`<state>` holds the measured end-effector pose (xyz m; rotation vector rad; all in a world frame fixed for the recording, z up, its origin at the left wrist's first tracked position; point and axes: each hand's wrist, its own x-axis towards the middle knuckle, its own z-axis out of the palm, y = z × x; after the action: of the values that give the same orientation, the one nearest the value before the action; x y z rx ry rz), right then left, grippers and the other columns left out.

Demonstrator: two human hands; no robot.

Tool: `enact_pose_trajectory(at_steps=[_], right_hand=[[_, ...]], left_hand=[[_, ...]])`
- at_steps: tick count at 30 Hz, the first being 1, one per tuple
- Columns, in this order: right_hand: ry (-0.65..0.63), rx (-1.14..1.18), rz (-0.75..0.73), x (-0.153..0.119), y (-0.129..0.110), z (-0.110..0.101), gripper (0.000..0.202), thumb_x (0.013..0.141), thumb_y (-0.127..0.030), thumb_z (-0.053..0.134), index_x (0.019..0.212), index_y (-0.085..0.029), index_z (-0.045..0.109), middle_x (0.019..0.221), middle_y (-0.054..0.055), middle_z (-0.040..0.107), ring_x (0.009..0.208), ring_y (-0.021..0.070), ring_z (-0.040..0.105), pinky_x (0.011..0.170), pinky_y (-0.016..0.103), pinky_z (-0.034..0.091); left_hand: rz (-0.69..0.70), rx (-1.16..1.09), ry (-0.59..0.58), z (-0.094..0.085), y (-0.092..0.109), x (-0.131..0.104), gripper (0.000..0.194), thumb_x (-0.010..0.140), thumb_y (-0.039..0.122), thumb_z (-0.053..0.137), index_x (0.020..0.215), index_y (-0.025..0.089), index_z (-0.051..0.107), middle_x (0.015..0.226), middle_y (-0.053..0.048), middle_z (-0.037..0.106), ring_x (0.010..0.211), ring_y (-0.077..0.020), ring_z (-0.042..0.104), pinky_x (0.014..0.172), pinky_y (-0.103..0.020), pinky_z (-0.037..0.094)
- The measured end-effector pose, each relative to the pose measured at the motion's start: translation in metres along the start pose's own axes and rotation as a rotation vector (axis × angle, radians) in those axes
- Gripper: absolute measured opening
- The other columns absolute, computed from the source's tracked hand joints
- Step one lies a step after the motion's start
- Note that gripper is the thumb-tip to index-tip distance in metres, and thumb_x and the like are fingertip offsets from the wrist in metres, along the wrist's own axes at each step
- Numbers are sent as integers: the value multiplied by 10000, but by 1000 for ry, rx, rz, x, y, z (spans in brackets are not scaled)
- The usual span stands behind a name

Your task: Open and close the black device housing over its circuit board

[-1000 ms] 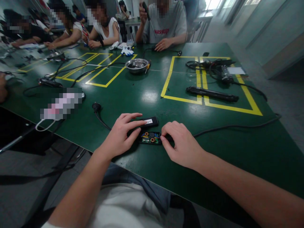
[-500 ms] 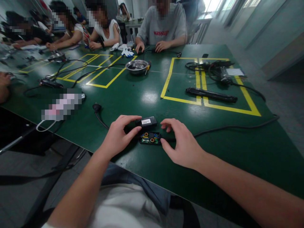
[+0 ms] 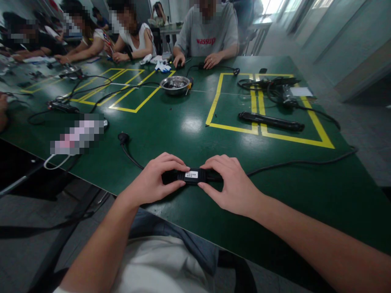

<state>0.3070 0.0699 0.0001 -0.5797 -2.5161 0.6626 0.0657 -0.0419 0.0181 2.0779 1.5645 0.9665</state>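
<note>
A small black box [image 3: 200,176] is held by two hands, near the middle of the front edge of the green surface [image 3: 152,126]. Its left end is pinched by the left hand [image 3: 149,179], with the thumb on the near side and fingers on the far side. Its right end is pinched the same way by the right hand [image 3: 236,183]. Both hands are curved and kept only as wide as the box. A white label [image 3: 191,174] is seen on top of it. A black cord [image 3: 290,163] is stretched from near the right hand to the right. A black plug [image 3: 123,138] is seen beyond the left hand. Farther back, a shiny bowl [image 3: 173,92] is set down. To the right, a long black bundle [image 3: 271,121] is laid across yellow tape [image 3: 233,128].
</note>
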Motion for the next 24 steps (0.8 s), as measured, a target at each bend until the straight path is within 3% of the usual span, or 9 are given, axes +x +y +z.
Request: enact_pose_trajectory(at_steps=[4, 7, 9, 12, 17, 22, 24], right_hand=[[15, -16, 21, -1, 0, 2, 293, 906, -265, 753, 1173, -228, 638, 1094, 88, 761, 1007, 304, 680, 903, 467, 448], [64, -1, 45, -2, 0, 3, 471, 893, -281, 740, 1314, -217, 539, 1132, 105, 745, 1003, 304, 685, 912, 468, 466], [73, -1, 41, -3, 1, 4, 414, 899, -265, 711, 1269, -217, 531, 1106, 98, 732, 970, 291, 677, 891, 451, 468], [47, -32, 15, -2, 2, 4, 232, 902, -213, 664, 1110, -224, 561, 997, 71, 710, 904, 271, 650, 842, 421, 447], [9, -65, -43, -1, 4, 5, 80, 932, -168, 615, 993, -219, 602, 895, 54, 692, 842, 248, 630, 773, 385, 414], [-5, -66, -24, -1, 3, 4, 63, 956, -169, 609, 984, -224, 618, 904, 55, 702, 816, 237, 646, 758, 370, 453], [-7, -59, -12, -2, 2, 4, 62, 958, -173, 609, 990, -225, 621, 909, 54, 705, 811, 234, 658, 750, 366, 470]], left_hand=[[-52, 20, 39, 2, 1, -1, 246, 970, 320, 781, 1201, 235, 765, 1148, -84, 809, 1054, -264, 742, 965, -409, 596], [-137, 27, 168, 5, -2, -1, 242, 967, 319, 771, 1178, 220, 707, 1161, -89, 801, 1049, -263, 749, 951, -403, 591], [-183, 30, 222, 8, -6, 0, 172, 976, 290, 751, 1106, 218, 664, 1210, -98, 798, 1108, -270, 752, 984, -418, 583], [-219, 47, 194, 10, -9, 2, 86, 1002, 264, 709, 1034, 222, 641, 1281, -112, 796, 1184, -281, 749, 1043, -458, 574], [-134, 146, 173, 7, -6, 3, 89, 1025, 253, 651, 1067, 212, 719, 1382, -140, 742, 1293, -302, 692, 1113, -497, 544], [-66, 126, 133, 2, 0, 1, 77, 975, 245, 651, 949, 194, 703, 988, -69, 706, 873, -209, 678, 773, -334, 559], [-54, 102, 85, 2, 1, 1, 105, 971, 221, 628, 901, 191, 700, 921, -51, 692, 786, -183, 650, 727, -313, 536]])
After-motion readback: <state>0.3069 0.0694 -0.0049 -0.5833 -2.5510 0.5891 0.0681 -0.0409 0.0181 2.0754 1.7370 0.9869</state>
